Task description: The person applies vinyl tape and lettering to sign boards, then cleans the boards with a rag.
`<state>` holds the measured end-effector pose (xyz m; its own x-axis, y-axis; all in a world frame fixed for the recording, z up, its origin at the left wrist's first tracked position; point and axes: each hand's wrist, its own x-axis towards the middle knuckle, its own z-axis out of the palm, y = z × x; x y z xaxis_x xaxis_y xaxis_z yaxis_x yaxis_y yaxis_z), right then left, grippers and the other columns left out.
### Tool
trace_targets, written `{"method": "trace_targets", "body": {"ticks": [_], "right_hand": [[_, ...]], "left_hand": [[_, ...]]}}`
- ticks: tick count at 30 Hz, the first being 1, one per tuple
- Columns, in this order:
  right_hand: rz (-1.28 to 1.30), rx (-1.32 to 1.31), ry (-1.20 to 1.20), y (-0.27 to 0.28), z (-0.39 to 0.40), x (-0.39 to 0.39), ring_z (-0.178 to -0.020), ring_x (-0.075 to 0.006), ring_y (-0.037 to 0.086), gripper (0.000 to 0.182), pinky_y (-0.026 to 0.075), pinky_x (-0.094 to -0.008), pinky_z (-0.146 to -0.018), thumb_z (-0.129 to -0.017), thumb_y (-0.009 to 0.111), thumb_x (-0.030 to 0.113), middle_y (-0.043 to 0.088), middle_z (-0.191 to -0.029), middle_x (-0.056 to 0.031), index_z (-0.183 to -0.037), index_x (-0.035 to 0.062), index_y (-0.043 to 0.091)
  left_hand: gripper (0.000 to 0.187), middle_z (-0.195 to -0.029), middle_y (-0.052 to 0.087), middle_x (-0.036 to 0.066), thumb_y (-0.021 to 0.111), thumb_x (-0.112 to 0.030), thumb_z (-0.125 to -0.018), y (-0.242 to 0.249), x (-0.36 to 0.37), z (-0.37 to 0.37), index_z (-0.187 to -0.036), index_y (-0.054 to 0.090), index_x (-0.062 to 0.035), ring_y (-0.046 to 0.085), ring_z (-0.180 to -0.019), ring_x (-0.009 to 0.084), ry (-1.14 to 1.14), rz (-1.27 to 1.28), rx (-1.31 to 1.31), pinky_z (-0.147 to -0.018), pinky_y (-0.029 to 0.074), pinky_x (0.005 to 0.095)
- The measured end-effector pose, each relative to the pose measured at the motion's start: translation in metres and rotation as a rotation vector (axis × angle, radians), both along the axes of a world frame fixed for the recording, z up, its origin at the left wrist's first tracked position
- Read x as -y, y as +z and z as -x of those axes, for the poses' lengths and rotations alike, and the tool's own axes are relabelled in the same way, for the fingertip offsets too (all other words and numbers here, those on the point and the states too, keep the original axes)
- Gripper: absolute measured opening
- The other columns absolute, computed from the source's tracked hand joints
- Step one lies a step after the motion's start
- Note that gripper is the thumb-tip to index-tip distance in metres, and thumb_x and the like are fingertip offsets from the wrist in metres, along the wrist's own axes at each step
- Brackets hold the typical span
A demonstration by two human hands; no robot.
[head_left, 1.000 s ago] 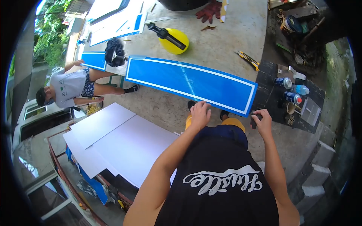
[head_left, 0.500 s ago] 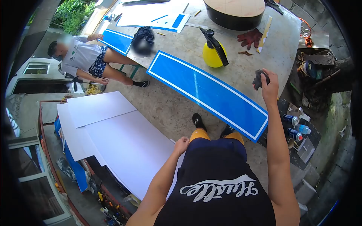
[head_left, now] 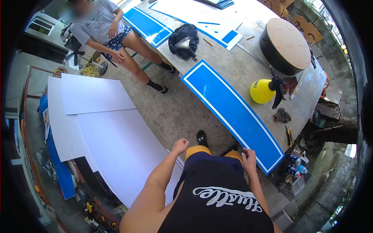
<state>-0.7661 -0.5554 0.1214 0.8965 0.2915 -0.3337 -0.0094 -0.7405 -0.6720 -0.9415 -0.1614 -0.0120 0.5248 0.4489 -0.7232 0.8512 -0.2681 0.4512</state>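
A long blue sign panel (head_left: 229,112) with a white border lies along the table's near edge. My right hand (head_left: 250,160) is at its lower edge, overlapping the border, with the fingers slightly bent and apart. My left hand (head_left: 180,146) is held in front of my left thigh in a loose fist, close to the edge of the white sheets (head_left: 112,139). Past the panel, a crumpled dark rag (head_left: 283,115) rests on the table, below a yellow spray bottle (head_left: 261,91) with a black head.
Another person (head_left: 103,29) stands by the table's left end, near a second blue panel (head_left: 145,25). A bundled black cloth (head_left: 182,40), a round black-sided piece (head_left: 285,46) and a yellow cutter knife (head_left: 289,136) lie on the table (head_left: 233,70). Spray cans (head_left: 293,171) stand lower right.
My right hand has let go of the dark rag, now on the table, and come back to the panel's near edge. The view has swung left; the other person's arms are closer to the body.
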Motion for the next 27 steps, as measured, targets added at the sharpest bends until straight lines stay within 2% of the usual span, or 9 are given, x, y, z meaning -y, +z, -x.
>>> {"method": "trace_targets", "body": {"ticks": [2, 5, 11, 14, 16, 19, 23, 26, 27], "right_hand": [[-0.040, 0.120, 0.096, -0.004, 0.009, -0.012, -0.087, -0.0279, 0.063, 0.025, 0.052, -0.0382, -0.080, -0.091, 0.072, 0.011, 0.065, -0.101, -0.0156, -0.115, 0.0032, 0.072], [-0.083, 0.091, 0.104, 0.002, 0.002, -0.021, -0.084, -0.0262, 0.065, 0.019, 0.052, -0.0373, -0.077, -0.094, 0.071, 0.013, 0.067, -0.094, -0.0145, -0.109, 0.0029, 0.076], [-0.075, -0.091, -0.010, 0.001, -0.033, -0.027, -0.090, -0.0243, 0.071, 0.022, 0.054, -0.0349, -0.080, -0.102, 0.063, 0.017, 0.074, -0.098, -0.0150, -0.110, 0.0018, 0.077], [-0.150, -0.185, 0.027, -0.016, -0.056, -0.035, -0.094, -0.0244, 0.073, 0.031, 0.055, -0.0349, -0.083, -0.106, 0.057, 0.025, 0.076, -0.099, -0.0148, -0.112, 0.0024, 0.077], [-0.186, -0.226, 0.081, -0.032, -0.069, -0.048, -0.092, -0.0242, 0.074, 0.035, 0.055, -0.0350, -0.082, -0.107, 0.054, 0.029, 0.077, -0.097, -0.0144, -0.113, 0.0027, 0.077], [-0.193, -0.336, 0.056, -0.018, -0.086, -0.076, -0.090, -0.0238, 0.074, 0.039, 0.055, -0.0349, -0.081, -0.108, 0.052, 0.032, 0.078, -0.096, -0.0140, -0.114, 0.0026, 0.077], [-0.223, -0.315, 0.087, -0.015, -0.091, -0.095, -0.085, -0.0225, 0.073, 0.039, 0.055, -0.0345, -0.079, -0.107, 0.055, 0.034, 0.078, -0.092, -0.0138, -0.115, 0.0028, 0.077], [-0.197, -0.308, 0.090, -0.023, -0.090, -0.100, -0.079, -0.0190, 0.070, 0.039, 0.053, -0.0330, -0.076, -0.106, 0.056, 0.034, 0.075, -0.086, -0.0117, -0.113, 0.0030, 0.078], [-0.187, -0.297, 0.062, -0.024, -0.090, -0.102, -0.078, -0.0181, 0.068, 0.038, 0.052, -0.0326, -0.075, -0.106, 0.056, 0.034, 0.074, -0.084, -0.0107, -0.112, 0.0028, 0.078]], "left_hand": [[0.032, -0.108, 0.077, 0.015, 0.069, -0.035, -0.093, 0.003, -0.029, -0.024, -0.109, 0.075, -0.0093, 0.073, -0.104, 0.0315, 0.045, 0.001, 0.025, -0.094, 0.055, 0.0418], [0.028, -0.107, 0.076, 0.015, 0.069, -0.032, -0.093, -0.015, -0.058, -0.052, -0.109, 0.075, -0.0085, 0.073, -0.105, 0.0311, 0.086, 0.031, 0.090, -0.094, 0.055, 0.0407], [0.032, -0.114, 0.075, 0.016, 0.069, -0.033, -0.094, 0.014, -0.055, -0.119, -0.115, 0.074, -0.0088, 0.071, -0.110, 0.0314, 0.040, 0.121, 0.113, -0.096, 0.055, 0.0406], [0.041, -0.120, 0.074, 0.017, 0.069, -0.037, -0.095, 0.031, -0.039, -0.116, -0.124, 0.073, -0.0095, 0.070, -0.115, 0.0329, -0.162, 0.127, 0.067, -0.100, 0.054, 0.0419], [0.051, -0.128, 0.071, 0.019, 0.066, -0.043, -0.095, 0.034, -0.036, -0.098, -0.134, 0.069, -0.0106, 0.068, -0.119, 0.0343, -0.517, 0.018, -0.027, -0.102, 0.053, 0.0437], [0.053, -0.126, 0.072, 0.020, 0.063, -0.048, -0.095, 0.041, -0.042, -0.080, -0.130, 0.071, -0.0098, 0.068, -0.118, 0.0366, -0.236, 0.080, 0.065, -0.103, 0.052, 0.0460], [0.045, -0.111, 0.076, 0.021, 0.062, -0.046, -0.095, 0.077, -0.086, -0.118, -0.111, 0.079, -0.0065, 0.071, -0.110, 0.0390, -0.306, -0.029, -0.090, -0.100, 0.053, 0.0464], [0.044, -0.114, 0.075, 0.022, 0.063, -0.045, -0.094, 0.046, -0.117, -0.142, -0.111, 0.079, -0.0079, 0.070, -0.111, 0.0386, -0.226, -0.042, -0.008, -0.098, 0.053, 0.0459], [0.043, -0.117, 0.075, 0.021, 0.065, -0.040, -0.096, 0.026, -0.126, -0.150, -0.116, 0.076, -0.0038, 0.071, -0.111, 0.0336, -0.072, 0.057, 0.051, -0.093, 0.056, 0.0431]]}}
